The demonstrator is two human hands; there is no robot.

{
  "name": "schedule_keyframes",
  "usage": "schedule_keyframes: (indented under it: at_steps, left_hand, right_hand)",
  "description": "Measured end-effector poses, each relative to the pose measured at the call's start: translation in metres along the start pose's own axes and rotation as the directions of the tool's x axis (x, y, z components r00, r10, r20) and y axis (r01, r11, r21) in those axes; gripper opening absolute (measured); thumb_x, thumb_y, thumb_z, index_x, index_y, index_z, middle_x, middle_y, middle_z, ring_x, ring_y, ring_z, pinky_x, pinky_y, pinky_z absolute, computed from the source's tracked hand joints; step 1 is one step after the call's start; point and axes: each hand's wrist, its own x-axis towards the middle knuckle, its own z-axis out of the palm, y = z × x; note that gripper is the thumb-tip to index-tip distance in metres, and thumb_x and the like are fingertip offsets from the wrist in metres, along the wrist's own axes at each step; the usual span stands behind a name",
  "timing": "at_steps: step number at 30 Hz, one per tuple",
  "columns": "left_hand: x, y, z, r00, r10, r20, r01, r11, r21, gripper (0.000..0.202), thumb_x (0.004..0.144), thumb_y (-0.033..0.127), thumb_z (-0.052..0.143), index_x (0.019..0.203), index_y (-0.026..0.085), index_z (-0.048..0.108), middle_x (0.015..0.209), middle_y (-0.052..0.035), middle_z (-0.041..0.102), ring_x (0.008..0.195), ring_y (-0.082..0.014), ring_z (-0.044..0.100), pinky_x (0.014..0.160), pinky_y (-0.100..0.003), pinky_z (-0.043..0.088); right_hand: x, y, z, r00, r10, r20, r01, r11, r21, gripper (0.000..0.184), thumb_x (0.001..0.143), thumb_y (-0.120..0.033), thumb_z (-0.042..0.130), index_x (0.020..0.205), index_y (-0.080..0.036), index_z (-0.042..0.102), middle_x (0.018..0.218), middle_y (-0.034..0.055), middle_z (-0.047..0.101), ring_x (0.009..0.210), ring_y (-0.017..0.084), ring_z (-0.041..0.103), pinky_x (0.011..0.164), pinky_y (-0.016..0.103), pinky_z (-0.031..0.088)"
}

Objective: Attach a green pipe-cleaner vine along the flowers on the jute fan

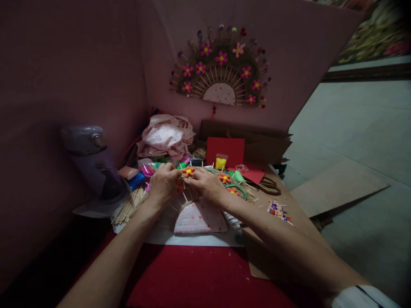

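A half-round craft fan (201, 216) of wooden sticks, twine and a pink dotted fabric centre lies on the table in front of me. Small orange clay flowers sit along its rim. My left hand (163, 185) and my right hand (207, 184) meet over the upper rim, fingers curled and pinching around one orange flower (188, 171) with a yellow centre. Two more orange flowers (224, 177) lie on the rim just right of my right hand, beside a green cord (239, 190).
A finished fan with pink flowers (221, 68) hangs on the pink wall. A purple appliance (93, 160) stands at left, loose sticks (130, 205) beside it. Pink cloth (167, 137), red card (225, 150), a bag of yellow beads (220, 162) and colourful scraps (278, 210) surround the work.
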Motion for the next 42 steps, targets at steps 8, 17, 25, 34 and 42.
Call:
schedule_keyframes:
  at_steps: [8,17,25,34,42]
  left_hand:
    - [0.0012,-0.0017,0.0034,1.000,-0.029,-0.008,0.028,0.999,-0.031,0.016,0.080,0.018,0.055,0.080,0.023,0.071,0.081,-0.0047,0.058,0.079,-0.0185,0.050,0.057,-0.027,0.032]
    - [0.0014,-0.0025,0.0041,1.000,-0.014,-0.012,0.014,0.999,-0.034,0.015,0.080,0.021,0.057,0.079,0.024,0.072,0.077,-0.0048,0.055,0.075,-0.0188,0.048,0.054,-0.028,0.028]
    - [0.0010,-0.0034,0.0047,1.000,-0.002,-0.023,0.001,0.999,-0.051,0.016,0.080,0.022,0.056,0.078,0.024,0.072,0.077,-0.0047,0.055,0.075,-0.0191,0.048,0.054,-0.028,0.029]
    - [0.0013,-0.0010,0.0026,1.000,-0.008,-0.005,0.008,1.000,-0.025,0.016,0.080,0.022,0.056,0.078,0.024,0.072,0.077,-0.0049,0.056,0.076,-0.0191,0.049,0.055,-0.028,0.030]
    - [0.0011,-0.0009,0.0007,1.000,-0.008,0.023,0.008,1.000,0.003,0.016,0.080,0.023,0.056,0.081,0.025,0.072,0.079,-0.0052,0.056,0.077,-0.0195,0.049,0.056,-0.028,0.031]
  right_hand:
    - [0.0015,0.0012,-0.0006,1.000,-0.010,-0.021,0.010,1.000,0.011,0.039,0.074,-0.014,0.058,0.112,-0.022,0.059,0.091,0.0070,0.056,0.092,0.022,0.045,0.073,0.032,0.036]
    - [0.0024,0.0009,-0.0016,1.000,-0.013,-0.011,0.013,1.000,-0.020,0.039,0.075,-0.016,0.057,0.113,-0.022,0.060,0.093,0.0080,0.057,0.091,0.022,0.044,0.071,0.030,0.034]
    - [0.0063,0.0019,-0.0007,1.000,0.012,-0.007,-0.012,1.000,-0.021,0.041,0.078,-0.016,0.056,0.118,-0.022,0.057,0.098,0.0093,0.057,0.086,0.022,0.043,0.068,0.031,0.034]
    - [0.0058,0.0034,-0.0014,1.000,-0.007,-0.023,0.007,1.000,-0.001,0.031,0.081,-0.019,0.055,0.111,-0.023,0.062,0.095,0.0086,0.057,0.085,0.021,0.042,0.068,0.031,0.033]
    - [0.0023,0.0051,-0.0034,0.998,-0.007,-0.066,0.008,1.000,0.010,0.033,0.081,-0.017,0.055,0.111,-0.026,0.062,0.093,0.0071,0.056,0.082,0.020,0.041,0.066,0.030,0.031]
